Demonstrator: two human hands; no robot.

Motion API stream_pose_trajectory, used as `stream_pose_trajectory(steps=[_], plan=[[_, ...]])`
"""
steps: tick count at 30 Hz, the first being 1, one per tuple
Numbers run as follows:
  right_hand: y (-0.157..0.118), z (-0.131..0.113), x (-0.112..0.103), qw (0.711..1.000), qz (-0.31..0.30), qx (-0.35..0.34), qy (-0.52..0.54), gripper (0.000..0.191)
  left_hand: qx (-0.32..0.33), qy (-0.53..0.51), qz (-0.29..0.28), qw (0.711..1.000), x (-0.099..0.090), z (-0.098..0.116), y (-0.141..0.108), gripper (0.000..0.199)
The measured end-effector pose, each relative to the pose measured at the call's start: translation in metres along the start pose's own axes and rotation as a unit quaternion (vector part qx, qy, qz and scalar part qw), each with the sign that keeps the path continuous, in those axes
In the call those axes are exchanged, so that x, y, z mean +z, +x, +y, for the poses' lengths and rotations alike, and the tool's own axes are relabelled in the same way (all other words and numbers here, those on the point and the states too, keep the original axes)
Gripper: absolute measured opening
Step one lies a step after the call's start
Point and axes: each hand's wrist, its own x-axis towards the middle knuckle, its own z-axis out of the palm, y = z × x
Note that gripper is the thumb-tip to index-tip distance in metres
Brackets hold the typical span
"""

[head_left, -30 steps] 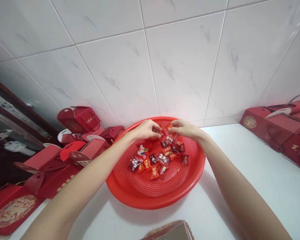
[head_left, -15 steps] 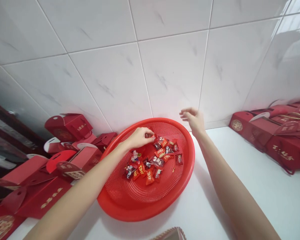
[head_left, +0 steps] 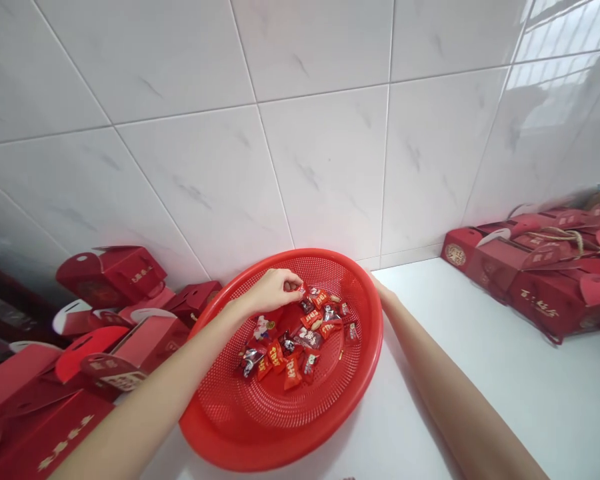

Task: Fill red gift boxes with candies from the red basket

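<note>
Inside the red basket [head_left: 230,437], I'm seemingly picking, left hand [head_left: 276,289] pinching a wrapped candy [head_left: 301,289], probably needing a clean lift; right hand [head_left: 384,291] is hiding its grip, can't tell.

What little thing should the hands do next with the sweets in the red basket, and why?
Maybe bring the right hand into the red basket, towards the loose sweets. It's outside, mostly hidden behind the rim, while the left hand is already at the pile and plenty of sweets lie there.
</note>
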Motion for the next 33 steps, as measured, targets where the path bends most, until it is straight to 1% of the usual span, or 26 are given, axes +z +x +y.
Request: stream_pose_trajectory(steps=[2, 4, 5, 6, 7, 9, 10, 13, 15, 18, 20, 23, 25, 29, 31, 33], plan=[[0.006, -0.006, -0.012, 0.997, 0.057, 0.004, 0.044, 0.026, -0.009, -0.014, -0.009, 1.000, 0.000, 0.004, -0.001, 0.024], [0.008, -0.018, -0.026, 0.987, 0.112, -0.005, 0.114, 0.031, -0.024, -0.037, -0.021, 0.999, -0.001, 0.007, -0.001, 0.028], [0.008, -0.026, -0.032, 0.978, 0.131, -0.017, 0.160, 0.035, -0.031, -0.048, -0.022, 0.998, -0.002, 0.009, -0.002, 0.030], [0.007, -0.035, -0.038, 0.962, 0.142, -0.035, 0.229, 0.038, -0.037, -0.058, -0.018, 0.997, -0.003, 0.011, -0.001, 0.031], [0.004, -0.044, -0.043, 0.945, 0.138, -0.056, 0.292, 0.041, -0.040, -0.069, -0.011, 0.997, -0.004, 0.013, -0.001, 0.033], [-0.002, -0.064, -0.048, 0.924, 0.088, -0.093, 0.360, 0.041, -0.047, -0.099, 0.008, 0.994, -0.007, 0.017, -0.001, 0.037], [-0.005, -0.073, -0.048, 0.923, 0.051, -0.109, 0.365, 0.039, -0.049, -0.121, 0.016, 0.991, -0.010, 0.020, -0.001, 0.039], [-0.015, -0.095, -0.041, 0.934, -0.047, -0.147, 0.321, 0.028, -0.045, -0.195, 0.031, 0.979, -0.020, 0.031, -0.006, 0.041], [-0.019, -0.104, -0.033, 0.941, -0.090, -0.154, 0.287, 0.022, -0.031, -0.231, 0.047, 0.971, -0.027, 0.040, -0.011, 0.044], [-0.021, -0.112, -0.021, 0.943, -0.132, -0.138, 0.274, 0.028, -0.021, -0.262, 0.078, 0.962, -0.034, 0.048, -0.021, 0.052], [-0.020, -0.115, -0.014, 0.941, -0.156, -0.129, 0.271, 0.031, -0.015, -0.278, 0.087, 0.956, -0.037, 0.051, -0.028, 0.053], [-0.018, -0.115, -0.007, 0.944, -0.180, -0.127, 0.246, 0.025, 0.003, -0.286, 0.083, 0.955, -0.038, 0.052, -0.038, 0.039], [-0.017, -0.114, -0.003, 0.949, -0.182, -0.125, 0.225, 0.022, -0.007, -0.283, 0.079, 0.956, -0.038, 0.053, -0.046, 0.035], [-0.014, -0.111, 0.005, 0.954, -0.181, -0.116, 0.208, 0.016, -0.033, -0.284, 0.095, 0.953, -0.040, 0.053, -0.060, 0.042], [-0.014, -0.110, 0.008, 0.952, -0.189, -0.112, 0.214, 0.015, -0.034, -0.282, 0.112, 0.952, -0.040, 0.051, -0.066, 0.049], [-0.015, -0.110, 0.009, 0.948, -0.201, -0.102, 0.225, 0.015, -0.040, -0.286, 0.115, 0.950, -0.040, 0.050, -0.071, 0.058]])
